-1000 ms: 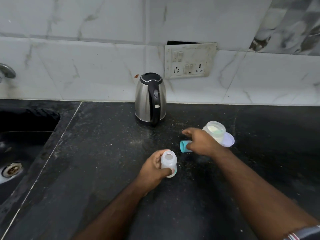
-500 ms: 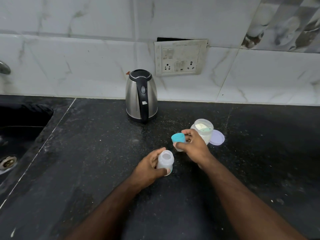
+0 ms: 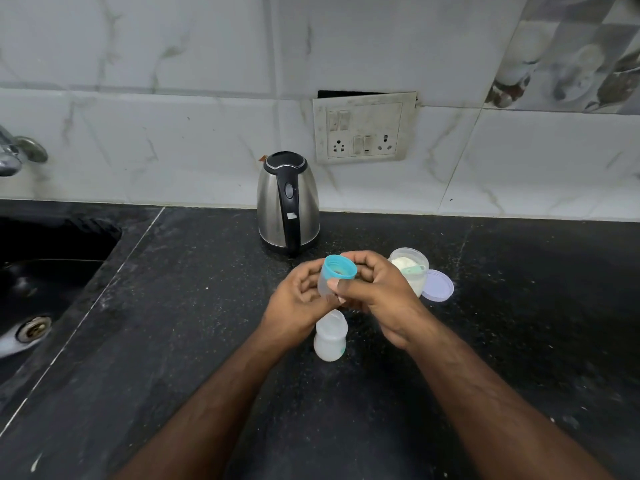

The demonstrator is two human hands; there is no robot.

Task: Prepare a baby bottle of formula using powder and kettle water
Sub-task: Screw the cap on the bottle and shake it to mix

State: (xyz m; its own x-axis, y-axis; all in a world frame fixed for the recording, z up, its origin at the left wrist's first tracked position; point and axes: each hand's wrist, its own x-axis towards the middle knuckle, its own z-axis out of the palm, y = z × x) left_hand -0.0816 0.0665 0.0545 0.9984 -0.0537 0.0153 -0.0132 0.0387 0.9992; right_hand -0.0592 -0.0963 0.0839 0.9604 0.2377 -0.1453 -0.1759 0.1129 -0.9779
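Note:
Both hands hold the bottle's teal-ringed cap [image 3: 335,276] above the counter, ring end up and its clear cover below. My left hand [image 3: 298,303] curls round it from the left, and my right hand [image 3: 374,292] pinches it with thumb and fingers. The open baby bottle [image 3: 329,339] stands free on the black counter just beneath the hands, with nothing touching it. A clear tub of white powder [image 3: 414,271], with a green scoop in it, sits to the right. The steel kettle [image 3: 288,206] stands at the back by the wall.
The tub's pale lilac lid [image 3: 438,286] lies flat beside the tub. A black sink [image 3: 38,289] with a drain fills the left side, under a tap [image 3: 15,152]. A wall socket panel [image 3: 363,128] is behind the kettle.
My right hand picked the teal cap off the counter and raised it. My left hand let go of the bottle and came up to hold the cap too.

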